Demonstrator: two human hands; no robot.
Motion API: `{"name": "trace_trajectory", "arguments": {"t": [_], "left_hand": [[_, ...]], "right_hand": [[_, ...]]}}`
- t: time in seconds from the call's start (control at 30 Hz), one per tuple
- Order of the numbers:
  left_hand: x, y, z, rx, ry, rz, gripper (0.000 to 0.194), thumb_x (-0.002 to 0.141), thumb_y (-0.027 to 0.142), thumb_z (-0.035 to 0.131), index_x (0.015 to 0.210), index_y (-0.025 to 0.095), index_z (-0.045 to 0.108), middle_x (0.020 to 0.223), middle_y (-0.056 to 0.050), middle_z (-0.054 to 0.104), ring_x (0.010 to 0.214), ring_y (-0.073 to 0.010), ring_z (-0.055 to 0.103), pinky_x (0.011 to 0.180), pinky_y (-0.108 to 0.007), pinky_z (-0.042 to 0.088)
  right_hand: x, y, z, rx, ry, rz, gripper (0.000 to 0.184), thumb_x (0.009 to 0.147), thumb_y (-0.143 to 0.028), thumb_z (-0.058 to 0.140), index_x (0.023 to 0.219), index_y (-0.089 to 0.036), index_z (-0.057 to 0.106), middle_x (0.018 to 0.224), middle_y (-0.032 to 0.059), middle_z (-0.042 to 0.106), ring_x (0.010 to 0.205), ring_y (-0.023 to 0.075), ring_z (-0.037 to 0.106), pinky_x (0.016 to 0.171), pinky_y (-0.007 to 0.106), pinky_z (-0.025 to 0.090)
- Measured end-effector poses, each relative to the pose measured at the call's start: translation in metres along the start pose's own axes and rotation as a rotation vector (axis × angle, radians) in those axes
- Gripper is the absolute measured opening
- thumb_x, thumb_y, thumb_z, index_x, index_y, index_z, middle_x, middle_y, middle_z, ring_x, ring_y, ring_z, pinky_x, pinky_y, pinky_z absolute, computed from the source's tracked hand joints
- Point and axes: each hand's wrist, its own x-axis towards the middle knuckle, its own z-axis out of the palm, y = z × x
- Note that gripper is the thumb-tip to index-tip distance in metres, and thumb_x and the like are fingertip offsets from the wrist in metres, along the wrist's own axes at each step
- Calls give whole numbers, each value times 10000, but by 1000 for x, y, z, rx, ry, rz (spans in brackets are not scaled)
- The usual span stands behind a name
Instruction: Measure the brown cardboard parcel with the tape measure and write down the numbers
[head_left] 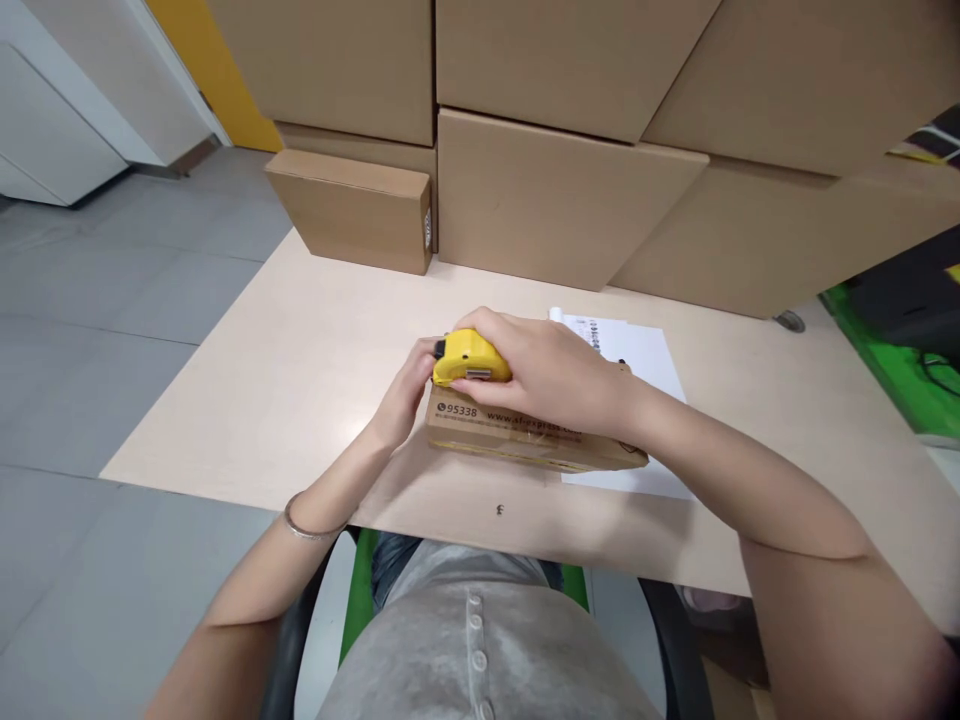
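Observation:
My right hand (547,365) is wrapped around a yellow tape measure (474,350), which lies across the top of a brown cardboard box (517,440). A metal clip shows on the side of the tape measure. At the box's left end is my left hand (409,390), its fingers bent close to the black front of the tape measure. Whether they grip the tape's end or the box edge is hidden. The box has printed numbers and a web address along its near side, and its right part overlaps a white sheet of paper (637,345).
Large cardboard boxes (540,200) form a wall along the back of the light wooden table (285,400). A smaller closed box (352,215) stands at the back left. A small dark mark (499,510) is near the front edge. Dark and green items (900,340) lie at the right.

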Motion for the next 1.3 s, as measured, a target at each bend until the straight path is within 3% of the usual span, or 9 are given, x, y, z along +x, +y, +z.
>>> {"name": "trace_trajectory", "arguments": {"t": [0.13,0.33,0.5,0.83,1.03,1.17,1.3], "left_hand": [[2,-3,-12,105,-47,-1,373,927,612,669,1091,288,750,1180,-54,730,1184,-292,651,1072,-457,495],[5,0,-14,81,-56,-17,291,900,529,713,1073,303,776,1091,-47,729,1018,-262,660,893,-413,530],[7,3,-10,86,-12,-27,273,848,505,734,1009,289,776,1055,-49,711,998,-266,644,842,-410,530],[8,3,-10,57,-22,0,274,853,521,753,1005,296,784,1071,-37,704,1006,-234,658,827,-355,540],[8,-1,-13,50,-25,9,301,864,542,762,1032,295,800,1086,-33,710,1022,-221,664,849,-324,531],[7,-3,-15,71,-33,29,326,886,565,745,1067,299,798,1084,-37,720,1028,-230,666,870,-341,528],[5,-7,-18,174,-48,96,332,954,565,667,1130,309,786,1131,-45,718,1078,-244,658,929,-374,520]], "right_hand": [[-36,18,-14,23,30,88,273,937,-432,694,1133,-253,633,1044,41,773,827,236,683,704,329,451],[-130,69,-45,90,121,259,310,921,-517,742,1108,-278,681,952,39,737,765,223,675,662,345,524],[-170,84,-46,119,221,378,245,900,-503,763,1056,-331,685,951,33,734,758,237,685,633,367,547],[-173,86,-40,152,227,396,264,906,-503,760,1073,-313,687,978,39,721,779,221,670,645,350,536],[-169,78,-51,86,191,399,305,898,-533,765,1070,-290,696,934,44,735,763,230,673,653,354,517],[-140,62,-53,53,107,336,300,933,-520,721,1081,-263,675,933,51,751,750,226,682,648,344,502],[-84,35,-29,-39,21,236,339,974,-519,655,1160,-236,636,1005,52,776,773,240,722,637,335,501]]}}
